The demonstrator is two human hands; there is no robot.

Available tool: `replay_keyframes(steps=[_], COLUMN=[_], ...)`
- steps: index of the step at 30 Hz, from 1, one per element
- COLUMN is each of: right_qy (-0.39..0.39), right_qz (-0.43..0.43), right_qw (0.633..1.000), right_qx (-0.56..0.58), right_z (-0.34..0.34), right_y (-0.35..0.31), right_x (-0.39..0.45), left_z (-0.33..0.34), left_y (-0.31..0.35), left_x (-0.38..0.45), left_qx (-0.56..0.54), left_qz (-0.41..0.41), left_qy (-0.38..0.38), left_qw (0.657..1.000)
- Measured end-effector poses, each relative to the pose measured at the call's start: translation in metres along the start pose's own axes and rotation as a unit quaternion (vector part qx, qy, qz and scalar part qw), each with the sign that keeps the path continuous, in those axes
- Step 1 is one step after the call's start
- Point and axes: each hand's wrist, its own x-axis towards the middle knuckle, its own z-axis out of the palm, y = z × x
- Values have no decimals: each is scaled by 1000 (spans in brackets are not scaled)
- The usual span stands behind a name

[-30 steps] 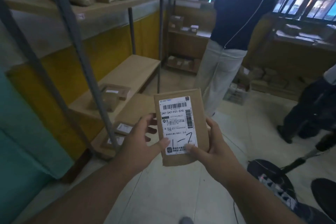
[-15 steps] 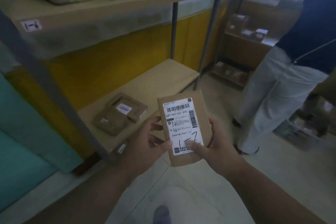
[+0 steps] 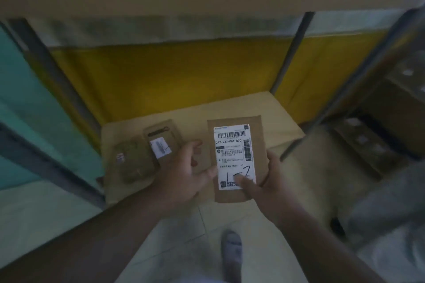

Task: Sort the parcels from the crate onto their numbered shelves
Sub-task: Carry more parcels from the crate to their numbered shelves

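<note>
From my head camera, I hold a flat brown parcel (image 3: pixel 236 161) upright in front of me, above the front edge of the lower shelf (image 3: pixel 264 110). My right hand (image 3: pixel 264 181) grips its lower right side, fingers curled behind it and my thumb pressed on the white shipping label (image 3: pixel 234 156), right over the handwritten number, which I cannot read for certain. My left hand (image 3: pixel 184 172) meets the parcel's left edge, thumb on the front beside the label and fingers spread loosely behind; I cannot tell how firmly it holds. On the lower shelf, just left of my left hand, lie two other brown parcels (image 3: pixel 147 151), one overlapping the other, the nearer carrying a small white label. Above runs the upper shelf (image 3: pixel 207 0) with more boxes on it, cut off by the frame. Behind the shelves is a yellow panel (image 3: pixel 172 78). My grey shoe (image 3: pixel 231 248) shows on the pale floor (image 3: pixel 174 248).
</note>
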Motion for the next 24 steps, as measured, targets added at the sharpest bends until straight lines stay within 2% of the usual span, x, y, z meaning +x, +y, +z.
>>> replay_keyframes(steps=[2, 5, 11, 13, 20, 24], right_qy=[-40, -111, -169, -169, -128, -127], right_qz=[-17, 5, 14, 36, 87, 76], right_qw=[999, 993, 980, 980, 982, 972], right_qx=[-18, -36, -100, -102, -111, -180], right_z=[-8, -19, -6, 13, 69, 80], right_y=[7, 13, 19, 25, 43, 42], right_x=[37, 88, 169, 194, 241, 242], left_z=[17, 35, 57, 58, 55, 56], left_y=[-3, 0, -10, -19, -41, -50], left_x=[13, 27, 41, 44, 57, 62], left_qx=[3, 15, 61, 72, 128, 140], left_qz=[-43, -86, -158, -178, -198, -200], left_qy=[28, 83, 160, 171, 136, 146], left_qw=[999, 993, 972, 966, 962, 959])
